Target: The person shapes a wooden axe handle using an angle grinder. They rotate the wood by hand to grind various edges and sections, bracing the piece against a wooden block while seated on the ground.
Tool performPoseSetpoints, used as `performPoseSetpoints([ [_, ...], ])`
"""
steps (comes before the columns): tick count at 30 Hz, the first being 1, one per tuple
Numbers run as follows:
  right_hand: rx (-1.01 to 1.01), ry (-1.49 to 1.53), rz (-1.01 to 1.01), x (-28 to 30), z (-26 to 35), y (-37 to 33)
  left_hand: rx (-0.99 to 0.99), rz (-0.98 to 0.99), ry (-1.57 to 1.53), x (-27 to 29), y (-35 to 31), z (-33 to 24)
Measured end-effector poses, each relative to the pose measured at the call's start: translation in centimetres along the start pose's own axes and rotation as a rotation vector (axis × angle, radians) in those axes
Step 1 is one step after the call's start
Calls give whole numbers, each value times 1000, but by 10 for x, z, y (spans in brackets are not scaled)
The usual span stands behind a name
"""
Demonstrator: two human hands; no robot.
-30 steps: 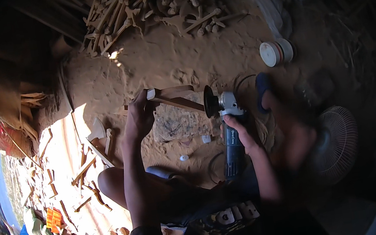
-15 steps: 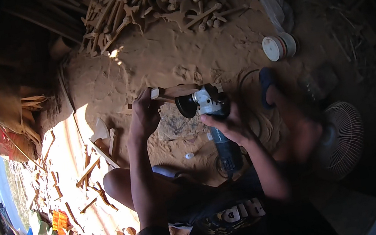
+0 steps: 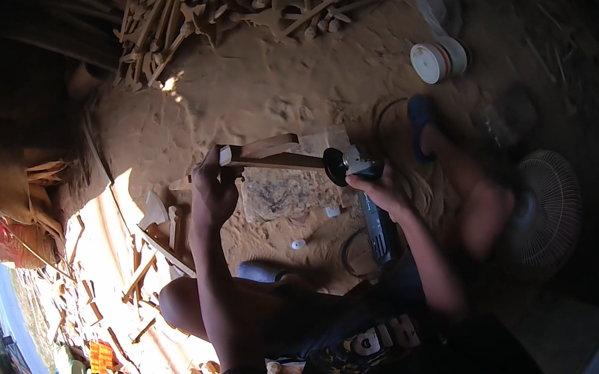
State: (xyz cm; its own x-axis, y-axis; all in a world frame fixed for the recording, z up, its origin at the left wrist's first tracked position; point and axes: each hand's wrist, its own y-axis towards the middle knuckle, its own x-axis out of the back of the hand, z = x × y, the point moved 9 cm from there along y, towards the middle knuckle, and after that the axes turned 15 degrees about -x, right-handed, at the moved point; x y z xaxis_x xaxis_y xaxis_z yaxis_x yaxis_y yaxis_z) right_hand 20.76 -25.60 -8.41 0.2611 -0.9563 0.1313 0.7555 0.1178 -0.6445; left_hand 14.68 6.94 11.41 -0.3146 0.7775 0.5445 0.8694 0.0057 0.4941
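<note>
My left hand is closed around one end of a curved wooden piece, whose two prongs reach to the right. My right hand grips an angle grinder by its head, thumb toward the disc. The grinder's dark round disc faces left, at the tip of the lower prong; whether they touch I cannot tell. Its body hangs down toward my lap. Below the wood, a flat dusty block lies on the sandy ground. My right fingers are partly hidden behind the tool.
A heap of carved wooden pieces lies at the far side. To the right are a white round tub and a standing fan. Loose wood offcuts litter the sunlit left. A cable curves behind the grinder.
The grinder has moved right and slightly down, from the upper prong to the tip of the lower one. The left hand and wood have shifted slightly left in view.
</note>
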Motion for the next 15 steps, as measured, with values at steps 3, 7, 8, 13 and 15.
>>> performPoseSetpoints([
  [3, -7, -60, -96, 24, -23, 26, -16, 16, 15, -7, 5, -1],
  [7, 70, -75, -88, 19, -5, 14, -3, 21, 80, -9, 5, -7],
  [8, 104, -45, -81, 15, 3, 8, 32, 11, 38, -11, 2, 0],
  [13, 216, 83, 205, -26, 94, -69, 10, 64, 88, -6, -1, 4],
  [15, 337, 57, 286, -35, 119, -88, 17, 63, 84, -11, 2, 4],
])
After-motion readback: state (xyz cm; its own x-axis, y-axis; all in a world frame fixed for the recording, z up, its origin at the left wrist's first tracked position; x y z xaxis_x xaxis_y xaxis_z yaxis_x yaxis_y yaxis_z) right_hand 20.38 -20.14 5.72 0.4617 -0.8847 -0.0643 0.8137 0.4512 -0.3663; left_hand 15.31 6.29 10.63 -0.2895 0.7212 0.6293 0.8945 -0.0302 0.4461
